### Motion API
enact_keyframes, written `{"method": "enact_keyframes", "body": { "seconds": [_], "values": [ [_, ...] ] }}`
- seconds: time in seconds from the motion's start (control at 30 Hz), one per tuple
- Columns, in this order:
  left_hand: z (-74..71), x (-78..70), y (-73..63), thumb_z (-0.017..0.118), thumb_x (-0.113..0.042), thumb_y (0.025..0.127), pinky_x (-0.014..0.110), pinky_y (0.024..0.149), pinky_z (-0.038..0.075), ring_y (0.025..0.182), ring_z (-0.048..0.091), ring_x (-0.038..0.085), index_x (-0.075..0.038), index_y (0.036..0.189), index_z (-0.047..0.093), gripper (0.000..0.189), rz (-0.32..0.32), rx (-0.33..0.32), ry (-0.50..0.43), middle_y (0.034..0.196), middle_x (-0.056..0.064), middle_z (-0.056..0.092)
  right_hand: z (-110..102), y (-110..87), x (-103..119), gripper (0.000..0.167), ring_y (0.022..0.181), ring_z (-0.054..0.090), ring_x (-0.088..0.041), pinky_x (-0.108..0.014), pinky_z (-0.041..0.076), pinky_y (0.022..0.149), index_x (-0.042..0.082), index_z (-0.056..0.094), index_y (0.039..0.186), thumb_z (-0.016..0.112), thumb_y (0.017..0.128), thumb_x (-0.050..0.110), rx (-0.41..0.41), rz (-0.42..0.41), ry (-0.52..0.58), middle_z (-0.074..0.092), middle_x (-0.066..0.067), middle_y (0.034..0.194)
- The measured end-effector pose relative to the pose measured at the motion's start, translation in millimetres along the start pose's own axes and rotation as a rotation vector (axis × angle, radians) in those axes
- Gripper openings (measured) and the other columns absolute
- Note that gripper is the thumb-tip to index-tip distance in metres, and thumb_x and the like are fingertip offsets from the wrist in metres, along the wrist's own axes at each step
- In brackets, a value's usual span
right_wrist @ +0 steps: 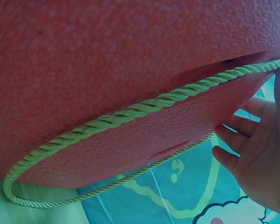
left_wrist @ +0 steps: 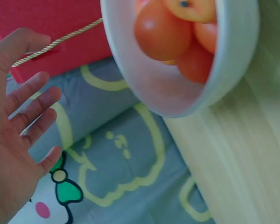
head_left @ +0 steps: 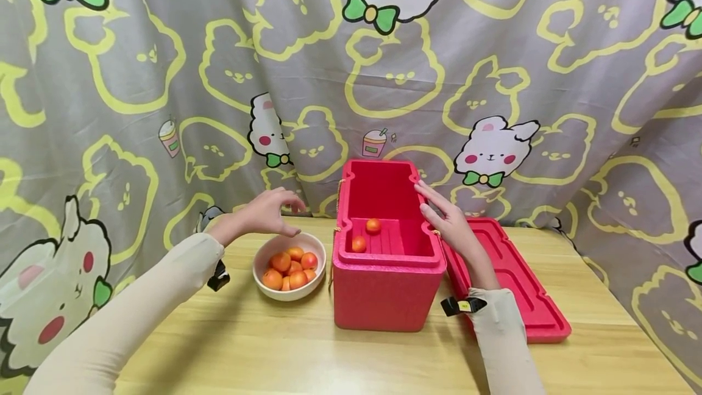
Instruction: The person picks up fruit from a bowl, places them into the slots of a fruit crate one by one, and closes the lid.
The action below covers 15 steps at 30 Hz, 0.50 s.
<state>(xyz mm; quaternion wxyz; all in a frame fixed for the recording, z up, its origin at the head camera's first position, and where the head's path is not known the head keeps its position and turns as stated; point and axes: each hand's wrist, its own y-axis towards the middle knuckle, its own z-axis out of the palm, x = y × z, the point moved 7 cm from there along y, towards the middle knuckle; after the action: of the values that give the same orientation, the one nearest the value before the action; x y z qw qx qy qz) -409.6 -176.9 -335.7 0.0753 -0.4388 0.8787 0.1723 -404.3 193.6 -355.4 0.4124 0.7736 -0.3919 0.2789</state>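
Observation:
My left hand (head_left: 267,212) hovers over the far side of a white bowl (head_left: 259,274), thumb and fingers spread apart with nothing between them. Several small round orange fruits (head_left: 298,280) lie in that bowl. To the right stands an open red foam box (head_left: 384,297); two similar fruits, one farther back (head_left: 373,225) and one nearer (head_left: 359,244), sit on its floor. My right hand (head_left: 454,227) rests against the box's right rim with its fingers extended. In the right wrist view a twisted gold cord (right_wrist: 144,108) runs along the box's side, near that hand.
A red lid (head_left: 521,279) lies on the wooden table (head_left: 263,346) to the right of the box, partly behind my right forearm. Behind the table hangs a grey curtain (head_left: 307,78) with yellow cartoon outlines. Another gold cord (left_wrist: 60,41) shows on the box's left side.

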Motion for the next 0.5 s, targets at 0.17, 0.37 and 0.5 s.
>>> {"method": "enact_keyframes", "body": {
  "seconds": [0.17, 0.37, 0.5],
  "values": [
    [12.6, 7.1, -8.0, 0.088, -0.029, 0.07, 0.037, 0.081, 0.043, 0.091, 0.057, 0.021, -0.017, 0.104, 0.074, 0.039, 0.006, 0.049, -0.001, 0.093, 0.001, 0.07, -1, 0.9, 2, 0.058, 0.155, 0.03, -0.026, -0.054, 0.048, 0.105, 0.029, 0.04, 0.157, 0.058, 0.102, 0.03, 0.0, -0.004, -0.006, 0.029, 0.005, 0.168],
    [27.4, 9.2, -18.8, 0.088, -0.032, 0.068, 0.035, 0.08, 0.038, 0.086, 0.052, 0.015, -0.016, 0.101, 0.075, 0.039, 0.004, 0.132, 0.009, 0.089, 0.0, 0.07, 0, 1.0, 1, 0.058, 0.155, 0.029, -0.026, -0.054, 0.049, 0.103, 0.029, 0.04, 0.157, 0.058, 0.102, 0.03, 0.003, -0.002, -0.005, 0.029, 0.005, 0.168],
    [35.9, 13.4, -24.9, 0.089, -0.032, 0.066, 0.037, 0.083, 0.035, 0.091, 0.054, 0.021, -0.016, 0.099, 0.074, 0.04, -0.035, 0.188, -0.002, 0.089, -0.001, 0.069, 0, 0.7, 0, 0.058, 0.155, 0.03, -0.026, -0.053, 0.051, 0.101, 0.03, 0.04, 0.157, 0.058, 0.102, 0.03, 0.002, 0.0, -0.005, 0.029, 0.006, 0.168]
  ]
}}
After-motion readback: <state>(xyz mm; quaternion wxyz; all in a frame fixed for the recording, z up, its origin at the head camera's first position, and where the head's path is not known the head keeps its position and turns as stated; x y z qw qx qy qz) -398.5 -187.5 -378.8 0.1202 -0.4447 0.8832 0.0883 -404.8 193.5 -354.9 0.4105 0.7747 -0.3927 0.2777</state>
